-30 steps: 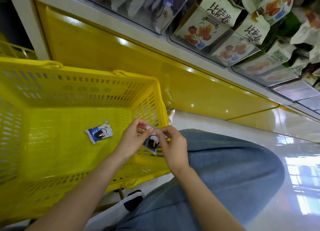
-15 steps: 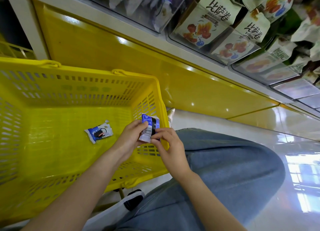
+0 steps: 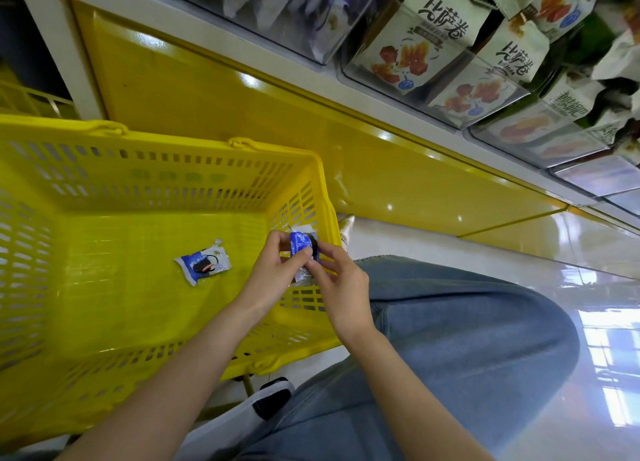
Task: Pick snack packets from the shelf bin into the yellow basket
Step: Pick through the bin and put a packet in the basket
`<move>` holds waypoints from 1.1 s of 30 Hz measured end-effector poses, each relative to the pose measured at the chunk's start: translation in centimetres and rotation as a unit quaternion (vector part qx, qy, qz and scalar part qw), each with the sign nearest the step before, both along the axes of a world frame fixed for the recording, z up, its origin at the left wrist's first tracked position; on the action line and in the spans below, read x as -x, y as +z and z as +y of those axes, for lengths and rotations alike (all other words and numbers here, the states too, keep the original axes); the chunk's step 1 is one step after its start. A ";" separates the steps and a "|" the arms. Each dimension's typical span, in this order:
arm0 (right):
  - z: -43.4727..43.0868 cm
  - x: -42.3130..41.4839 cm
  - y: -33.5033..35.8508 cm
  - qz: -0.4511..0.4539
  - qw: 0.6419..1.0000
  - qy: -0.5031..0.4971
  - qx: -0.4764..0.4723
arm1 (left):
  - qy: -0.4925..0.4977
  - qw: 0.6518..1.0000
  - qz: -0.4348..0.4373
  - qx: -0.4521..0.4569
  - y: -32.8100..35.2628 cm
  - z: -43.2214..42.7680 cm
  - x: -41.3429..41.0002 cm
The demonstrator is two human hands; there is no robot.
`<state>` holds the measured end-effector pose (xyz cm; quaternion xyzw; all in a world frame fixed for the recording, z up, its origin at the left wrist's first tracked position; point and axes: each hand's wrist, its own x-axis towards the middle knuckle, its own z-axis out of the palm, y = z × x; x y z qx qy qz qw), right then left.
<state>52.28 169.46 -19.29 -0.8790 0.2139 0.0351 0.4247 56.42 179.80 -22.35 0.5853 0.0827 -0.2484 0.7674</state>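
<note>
The yellow basket [image 3: 104,142] fills the left half of the view. One blue-and-white snack packet [image 3: 203,262] lies flat on its floor. Over the basket's right wall, my left hand [image 3: 277,270] and my right hand [image 3: 337,280] both pinch a second blue-and-white snack packet [image 3: 302,244], held between their fingertips. Part of that packet is hidden behind my fingers. The clear shelf bin [image 3: 311,7] with similar blue-and-white packets sits at the top, above the yellow shelf front.
Clear bins of white boxed snacks [image 3: 429,45] run along the shelf to the upper right. A glossy yellow shelf panel [image 3: 242,107] stands behind the basket. My knee in blue jeans [image 3: 467,339] and a white shoe [image 3: 263,398] are beside the basket on the shiny floor.
The packet in my hands has been turned and raised slightly, its blue face now showing. Both hands shifted a little toward the basket's right wall. The packet on the basket floor has not moved.
</note>
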 end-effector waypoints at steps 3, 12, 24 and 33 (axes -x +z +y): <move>-0.3 -0.1 0.1 -0.019 1.000 -0.007 0.007 | 0.000 1.000 0.000 0.000 0.5 -0.2 0.0; 0.3 -0.3 0.0 -0.010 0.993 0.028 0.116 | 0.011 0.996 -0.049 -0.068 -0.2 -0.3 0.2; 0.7 -0.6 -0.2 0.020 0.997 -0.031 -0.061 | 0.058 0.998 -0.004 -0.039 -1.3 0.1 -0.2; 0.3 -0.3 -0.2 0.068 0.974 -0.144 -0.163 | -0.040 0.974 -0.101 -0.198 -2.0 0.2 0.1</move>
